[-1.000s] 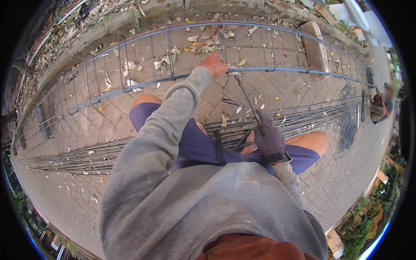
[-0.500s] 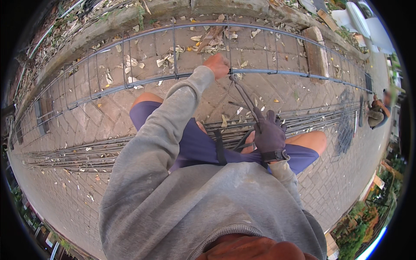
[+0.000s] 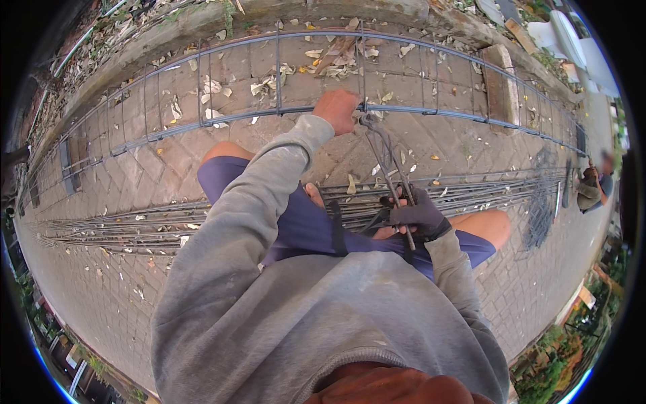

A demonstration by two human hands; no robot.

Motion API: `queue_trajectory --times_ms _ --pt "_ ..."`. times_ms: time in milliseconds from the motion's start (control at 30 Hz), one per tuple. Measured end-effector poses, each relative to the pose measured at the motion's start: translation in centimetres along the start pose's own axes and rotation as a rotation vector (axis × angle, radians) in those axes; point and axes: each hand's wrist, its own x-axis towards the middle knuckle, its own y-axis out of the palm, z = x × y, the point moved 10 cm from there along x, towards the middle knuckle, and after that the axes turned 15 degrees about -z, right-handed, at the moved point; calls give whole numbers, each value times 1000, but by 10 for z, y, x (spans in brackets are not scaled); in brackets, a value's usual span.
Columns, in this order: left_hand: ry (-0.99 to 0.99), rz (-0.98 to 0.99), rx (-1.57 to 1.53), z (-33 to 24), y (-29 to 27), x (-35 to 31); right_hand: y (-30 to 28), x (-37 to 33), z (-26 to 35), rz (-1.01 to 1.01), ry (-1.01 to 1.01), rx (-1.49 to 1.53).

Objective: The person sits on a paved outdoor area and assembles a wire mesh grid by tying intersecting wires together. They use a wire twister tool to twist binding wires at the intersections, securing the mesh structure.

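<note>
A long rebar cage (image 3: pixel 397 108), thin steel bars joined by rectangular stirrups, stretches across the ground in front of me. My left hand (image 3: pixel 338 111) is bare and closed at its nearer bars, beside a stirrup; what its fingers grip is hidden. In my right hand (image 3: pixel 418 214), which wears a dark glove, are the long handles of a pair of pincers (image 3: pixel 382 158). The handles stand slightly apart. The jaws point away from me and meet the near bar at a stirrup crossing, just right of my left hand.
Loose steel rods (image 3: pixel 134 229) lie in a bundle beneath and beside my legs. A wooden block (image 3: pixel 499 87) sits under the cage's right part. A tangle of thin wire (image 3: pixel 540 202) lies at right, near another person (image 3: pixel 592 187). A concrete curb (image 3: pixel 363 12) runs behind the cage.
My right hand has shifted its grip, and the pincers' handles have spread a little. The jaws remain close to the bar. My left hand stays at the cage.
</note>
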Motion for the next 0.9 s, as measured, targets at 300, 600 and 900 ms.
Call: queue_trajectory --times_ms 300,600,900 --pt "60 -169 110 -4 8 0 -23 -23 57 -623 -803 -1565" --pt "65 -166 188 -5 13 -5 -24 -12 -35 -87 276 14" --pt "98 -267 61 -3 2 -8 -18 -4 -26 174 209 146"
